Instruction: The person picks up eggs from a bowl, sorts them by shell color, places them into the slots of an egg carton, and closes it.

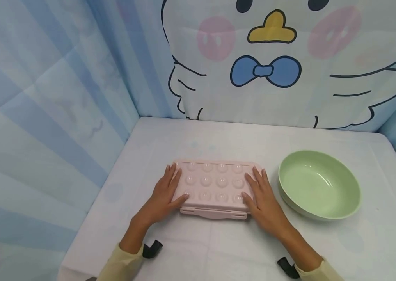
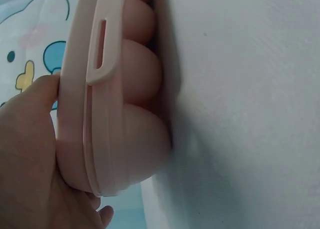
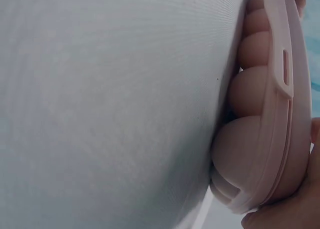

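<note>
Pale cloth covers the table (image 1: 201, 249), and a curtain printed with a cartoon bird (image 1: 275, 58) hangs behind it. On the cloth lies a pink ice-ball mould (image 1: 215, 185), closed, its lid studded with rows of small domes. The head view alone shows the lid's top and both hands on it; the wrist views show what it cannot, the mould's edge from table level, with round cups bulging beneath the rim and resting on the cloth, and a slotted tab along the seam. The left hand (image 1: 164, 195) lies flat on the mould's left end, fingers straight and together, thumb laid along the near edge. The right hand (image 1: 262, 199) lies the same way on the mould's right end, fingers spread a little, thumb at the near corner. Neither hand curls round anything, and the mould sits between them. Just to the right of the mould, apart from it, stands a green bowl (image 1: 352, 195).
</note>
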Demonstrator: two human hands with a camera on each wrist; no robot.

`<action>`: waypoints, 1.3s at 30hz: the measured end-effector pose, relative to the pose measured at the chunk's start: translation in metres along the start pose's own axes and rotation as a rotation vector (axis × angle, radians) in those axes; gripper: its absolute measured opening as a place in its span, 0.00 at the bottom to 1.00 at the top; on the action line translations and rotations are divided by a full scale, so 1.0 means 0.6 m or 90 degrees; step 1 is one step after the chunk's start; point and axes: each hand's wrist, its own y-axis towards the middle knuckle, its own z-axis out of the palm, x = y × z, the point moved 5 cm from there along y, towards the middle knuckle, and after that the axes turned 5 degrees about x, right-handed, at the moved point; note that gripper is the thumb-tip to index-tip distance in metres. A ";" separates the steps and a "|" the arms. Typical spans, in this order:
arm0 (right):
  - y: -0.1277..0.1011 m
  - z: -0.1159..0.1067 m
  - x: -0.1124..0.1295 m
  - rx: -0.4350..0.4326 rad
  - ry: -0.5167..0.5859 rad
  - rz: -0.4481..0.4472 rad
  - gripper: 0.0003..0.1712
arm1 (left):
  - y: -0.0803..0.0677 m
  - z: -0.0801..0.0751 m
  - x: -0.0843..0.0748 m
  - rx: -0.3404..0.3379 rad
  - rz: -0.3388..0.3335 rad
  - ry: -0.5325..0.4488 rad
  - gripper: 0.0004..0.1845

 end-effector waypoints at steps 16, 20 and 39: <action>0.004 0.006 0.009 0.022 -0.149 -0.038 0.52 | 0.000 0.000 -0.006 -0.040 0.025 0.175 0.41; 0.003 0.007 0.012 0.019 -0.197 -0.059 0.51 | 0.001 -0.005 -0.011 -0.035 0.029 0.201 0.41; 0.009 0.014 0.005 0.046 -0.253 -0.180 0.69 | 0.008 0.019 -0.031 0.037 0.112 0.330 0.55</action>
